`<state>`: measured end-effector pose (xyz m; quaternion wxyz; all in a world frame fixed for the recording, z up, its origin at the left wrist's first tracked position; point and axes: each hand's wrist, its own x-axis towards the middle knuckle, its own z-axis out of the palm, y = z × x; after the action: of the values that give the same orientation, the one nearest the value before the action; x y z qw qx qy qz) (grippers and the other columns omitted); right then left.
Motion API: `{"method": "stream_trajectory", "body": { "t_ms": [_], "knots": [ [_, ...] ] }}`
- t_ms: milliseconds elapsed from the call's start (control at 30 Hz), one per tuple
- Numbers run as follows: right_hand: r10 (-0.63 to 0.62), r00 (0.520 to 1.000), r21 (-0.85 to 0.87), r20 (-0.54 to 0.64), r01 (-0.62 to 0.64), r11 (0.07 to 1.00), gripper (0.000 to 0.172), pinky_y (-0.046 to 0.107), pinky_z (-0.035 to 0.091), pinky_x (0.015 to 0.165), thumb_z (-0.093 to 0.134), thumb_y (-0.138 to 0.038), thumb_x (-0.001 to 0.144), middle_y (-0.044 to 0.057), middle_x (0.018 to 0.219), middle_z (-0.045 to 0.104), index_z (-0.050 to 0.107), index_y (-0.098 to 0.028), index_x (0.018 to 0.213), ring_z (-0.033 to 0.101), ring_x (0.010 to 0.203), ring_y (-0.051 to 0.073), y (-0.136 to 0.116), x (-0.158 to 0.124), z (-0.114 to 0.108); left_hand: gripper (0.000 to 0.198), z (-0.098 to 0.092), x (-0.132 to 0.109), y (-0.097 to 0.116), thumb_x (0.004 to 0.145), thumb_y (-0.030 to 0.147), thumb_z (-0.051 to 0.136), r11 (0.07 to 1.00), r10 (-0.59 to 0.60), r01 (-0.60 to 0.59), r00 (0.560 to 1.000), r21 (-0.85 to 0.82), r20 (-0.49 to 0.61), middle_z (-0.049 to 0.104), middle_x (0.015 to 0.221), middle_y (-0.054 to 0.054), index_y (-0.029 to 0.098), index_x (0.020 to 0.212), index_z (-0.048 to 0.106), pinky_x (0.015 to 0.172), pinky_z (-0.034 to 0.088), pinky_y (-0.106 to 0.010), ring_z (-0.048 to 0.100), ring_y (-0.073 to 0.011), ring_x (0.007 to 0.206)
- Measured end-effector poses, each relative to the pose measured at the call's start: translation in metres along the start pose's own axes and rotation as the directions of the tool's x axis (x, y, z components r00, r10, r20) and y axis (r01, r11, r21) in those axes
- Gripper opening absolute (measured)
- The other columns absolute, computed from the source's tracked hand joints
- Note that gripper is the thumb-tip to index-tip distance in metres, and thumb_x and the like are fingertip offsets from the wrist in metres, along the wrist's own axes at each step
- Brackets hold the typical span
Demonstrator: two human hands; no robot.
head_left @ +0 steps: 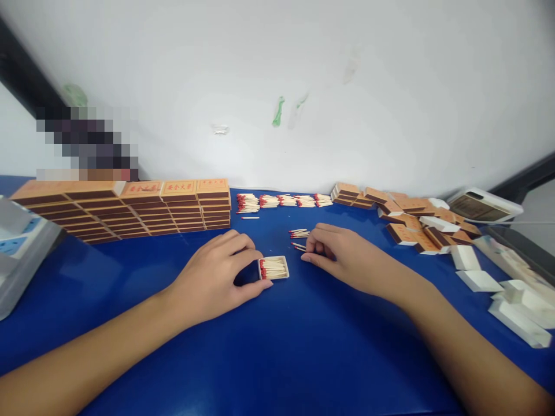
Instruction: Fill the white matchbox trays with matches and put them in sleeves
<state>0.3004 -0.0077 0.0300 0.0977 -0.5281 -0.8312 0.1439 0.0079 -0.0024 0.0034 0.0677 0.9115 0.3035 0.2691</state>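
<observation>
Matchbox tray (273, 268) mid-frame on blue table (277, 346), full of matches; left hand (217, 277) pinches its left end, probably to stop it sliding; right hand (342, 257) fingers closed on loose matches (298, 247) just right of it; stacked matchboxes (130, 211) behind, left of frame.

Bare forearms reach in from below; the left grip (217, 277) lies palm down, thumb and forefinger pinched rightward, and the right grip (342, 257) rests knuckles up, fingers curled inward
</observation>
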Motion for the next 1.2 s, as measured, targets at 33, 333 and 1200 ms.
{"method": "stream_trajectory", "body": {
  "t_ms": [33,333,1200],
  "knots": [
    [0.005,1.0,-0.013,-0.003,-0.005,1.0,0.017,0.033,0.045,0.069,0.06,-0.033,0.105,0.005,0.095,0.066,0.063,-0.022,0.093,0.062,0.081,0.021,0.001,0.0,0.0,0.027,0.0,0.0,0.0,0.097,0.04,0.076,1.0,-0.001,0.001,1.0,0.0,0.002,0.071,0.105,-0.008,0.018,0.111,0.076,0.087,0.057,-0.04,0.065,-0.0237,0.095],
    [-0.056,0.998,0.066,-0.039,0.059,0.996,0.018,0.032,0.045,0.071,0.055,-0.03,0.11,0.004,0.096,0.065,0.059,-0.022,0.093,0.061,0.08,0.019,-0.011,-0.002,0.001,0.027,-0.001,-0.001,0.0,0.096,0.039,0.077,1.0,0.0,0.0,1.0,-0.003,0.005,0.071,0.104,-0.008,0.017,0.112,0.077,0.087,0.056,-0.04,0.065,-0.0239,0.095],
    [-0.138,0.982,0.175,-0.131,0.16,0.972,0.012,0.033,0.049,0.076,0.056,-0.028,0.109,0.003,0.101,0.064,0.062,-0.022,0.101,0.062,0.085,0.018,-0.035,-0.002,0.017,0.027,0.0,-0.001,0.0,0.096,0.04,0.077,1.0,-0.003,0.003,1.0,-0.002,0.008,0.07,0.104,-0.007,0.018,0.111,0.077,0.086,0.056,-0.04,0.065,-0.0236,0.095]
  ]
}}
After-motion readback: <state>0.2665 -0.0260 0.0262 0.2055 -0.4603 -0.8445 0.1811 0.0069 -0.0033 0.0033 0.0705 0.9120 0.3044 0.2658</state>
